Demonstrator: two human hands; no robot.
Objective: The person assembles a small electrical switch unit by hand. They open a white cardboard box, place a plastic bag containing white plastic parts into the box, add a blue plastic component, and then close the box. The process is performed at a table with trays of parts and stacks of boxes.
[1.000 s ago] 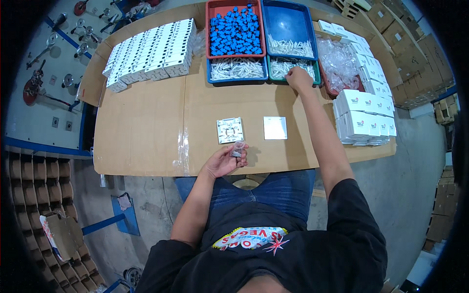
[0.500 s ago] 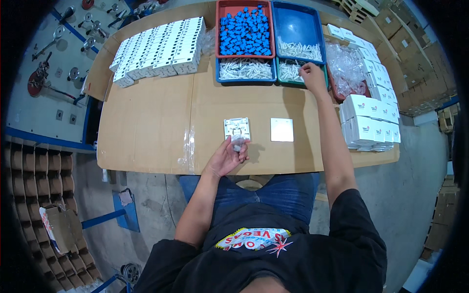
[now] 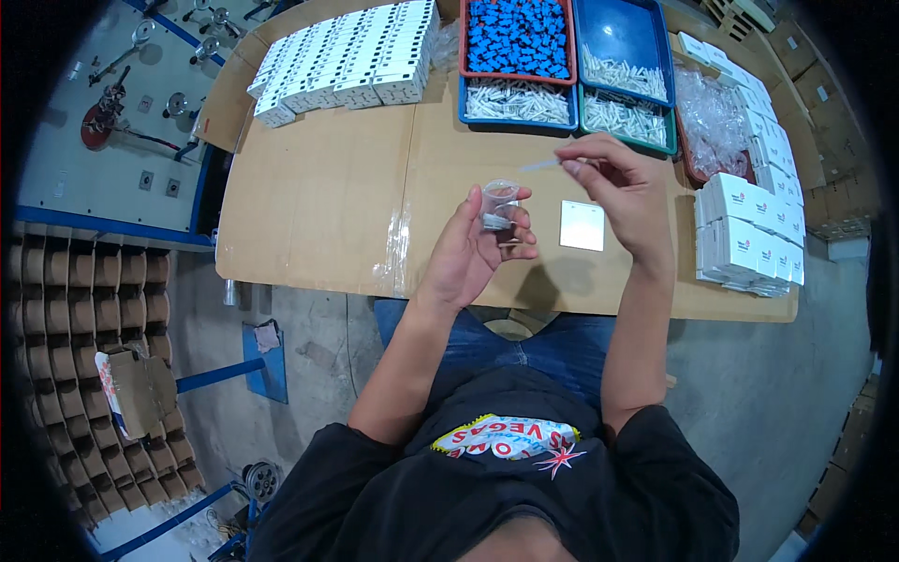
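container (image 3: pixel 499 196): clear | strip (image 3: pixel 539 167): bluish white | plate (image 3: pixel 582 227): silvery white | cardboard (image 3: pixel 314 206): tan | parts (image 3: pixel 519 37): blue | shirt (image 3: pixel 421 506): black, multicoloured print

The left hand (image 3: pixel 478 245) holds a small clear plastic container (image 3: pixel 500 194); to its right, the right hand (image 3: pixel 620 185) pinches a thin pale strip (image 3: pixel 538 167). A flat white square plate (image 3: pixel 582 228) lies on the brown cardboard-covered bench (image 3: pixel 314 201). Far off, a red plastic tray (image 3: pixel 519 79) holds small blue pieces (image 3: pixel 518 39); white rectangular boxes (image 3: pixel 351 56) stand far left.
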